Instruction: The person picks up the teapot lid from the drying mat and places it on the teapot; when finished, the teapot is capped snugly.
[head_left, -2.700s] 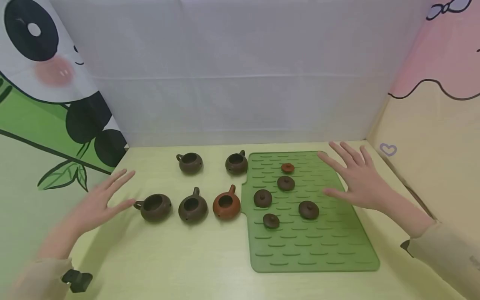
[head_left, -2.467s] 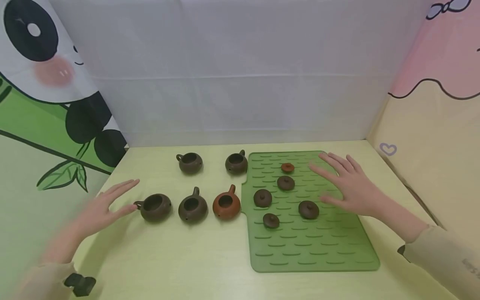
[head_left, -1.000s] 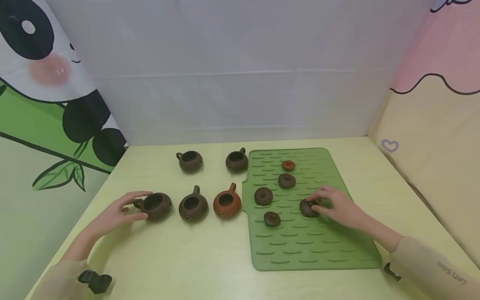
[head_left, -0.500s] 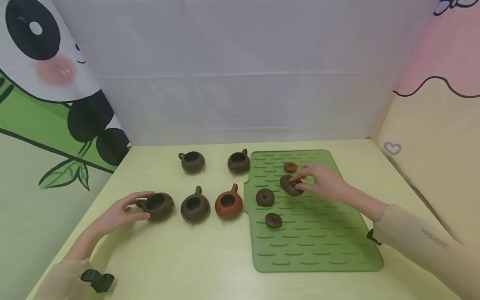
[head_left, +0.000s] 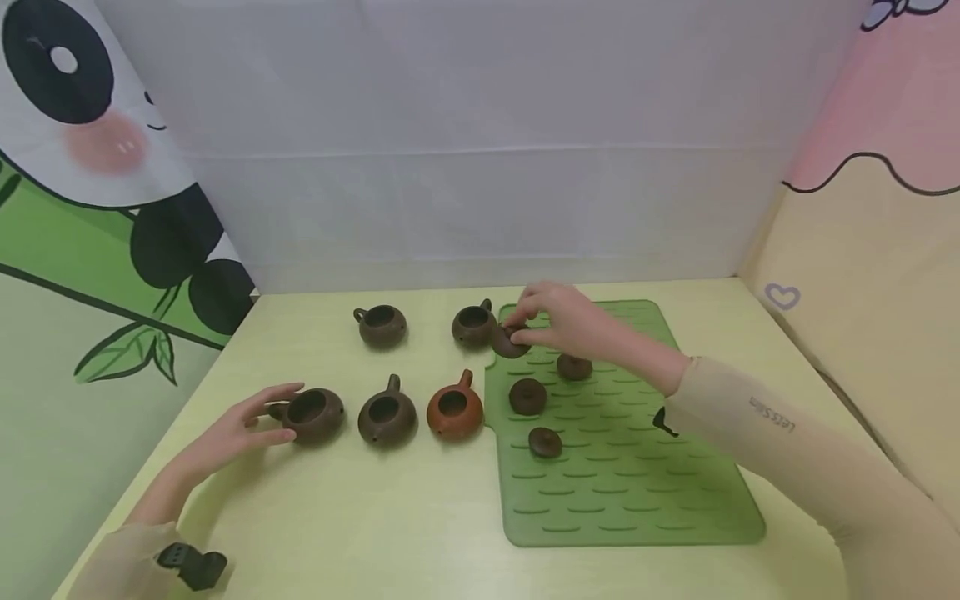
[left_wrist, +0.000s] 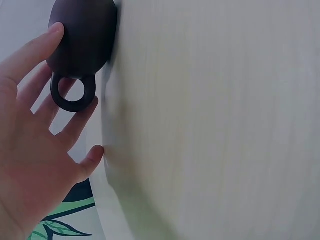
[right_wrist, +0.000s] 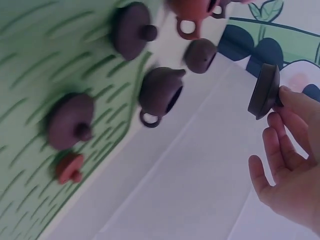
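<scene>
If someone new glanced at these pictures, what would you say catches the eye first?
Most striking is the right hand pinching a dark brown lid in the air beside the back-row teapot, at the far left edge of the green mat. Next comes the lone orange-red teapot in the front row of open brown pots. At the front left, the left hand touches the outermost brown teapot.

Right hand (head_left: 558, 321) reaches forward on a stretched arm, fingertips pinched together, while the left hand (head_left: 238, 429) rests low, fingers loosely spread.
</scene>
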